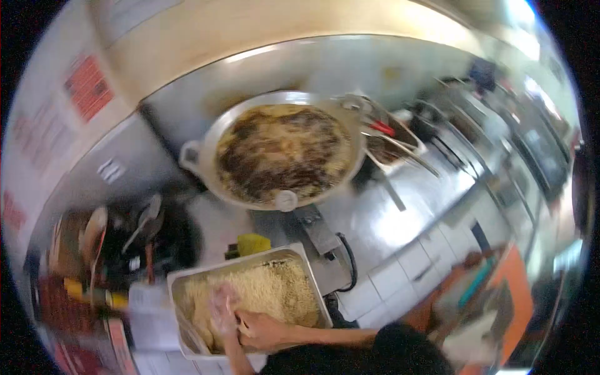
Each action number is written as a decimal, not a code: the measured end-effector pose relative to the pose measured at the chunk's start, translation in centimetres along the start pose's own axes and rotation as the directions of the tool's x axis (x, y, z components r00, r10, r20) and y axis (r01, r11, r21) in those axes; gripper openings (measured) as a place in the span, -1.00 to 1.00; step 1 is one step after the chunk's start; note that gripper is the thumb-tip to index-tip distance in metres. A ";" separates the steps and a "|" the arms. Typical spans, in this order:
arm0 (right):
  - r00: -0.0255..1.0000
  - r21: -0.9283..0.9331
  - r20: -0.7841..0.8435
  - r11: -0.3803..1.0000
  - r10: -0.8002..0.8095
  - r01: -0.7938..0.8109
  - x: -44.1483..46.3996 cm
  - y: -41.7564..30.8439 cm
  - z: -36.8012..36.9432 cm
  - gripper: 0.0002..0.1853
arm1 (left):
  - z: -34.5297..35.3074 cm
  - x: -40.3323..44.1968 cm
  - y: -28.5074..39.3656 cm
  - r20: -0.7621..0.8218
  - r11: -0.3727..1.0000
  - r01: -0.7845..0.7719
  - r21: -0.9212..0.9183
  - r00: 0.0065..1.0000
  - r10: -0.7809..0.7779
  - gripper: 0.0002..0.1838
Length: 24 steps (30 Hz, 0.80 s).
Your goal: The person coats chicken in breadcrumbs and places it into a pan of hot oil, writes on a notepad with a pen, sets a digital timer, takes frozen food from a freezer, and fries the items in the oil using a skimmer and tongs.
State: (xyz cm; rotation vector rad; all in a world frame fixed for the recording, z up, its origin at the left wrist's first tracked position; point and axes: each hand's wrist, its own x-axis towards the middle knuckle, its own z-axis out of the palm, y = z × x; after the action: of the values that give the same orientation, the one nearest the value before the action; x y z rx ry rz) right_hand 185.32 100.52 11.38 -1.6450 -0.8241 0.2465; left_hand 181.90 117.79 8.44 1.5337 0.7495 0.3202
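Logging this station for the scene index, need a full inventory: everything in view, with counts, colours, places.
Wok: 1, silver, centre back
Foaming liquid: 1 batch, brown and golden, in wok
Dial: 1, whitish, wok's near rim
Tray: 1, silver, front centre
Crumbs: 1 batch, pale yellow, in tray
Sponge or cloth: 1, yellow, behind tray
Cable: 1, black, right of tray
Counter: 1, silver, right of wok
Red handle: 1, red, right of wok
Wall notice: 1 clear, red, upper left
Orange panel: 1, orange, lower right
Other clutter: uncountable, mixed, both sides, blurred
Sleeve: 1, black, bottom
Left hand: 1, clear covering, over crumbs
Right hand: 1, bare, at left wrist
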 end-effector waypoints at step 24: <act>0.970 0.012 0.232 0.996 0.079 -0.084 -0.8 22.5 -7.5 -0.72 | 12.1 -12.7 10.8 0.325 0.653 -0.504 0.566 0.864 0.385 -0.65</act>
State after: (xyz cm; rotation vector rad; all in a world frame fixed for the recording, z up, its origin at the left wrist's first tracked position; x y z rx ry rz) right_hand 197.54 93.49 -7.75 -1.6514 -0.9253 0.5109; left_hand 182.75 100.96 20.31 2.3826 0.3183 0.2987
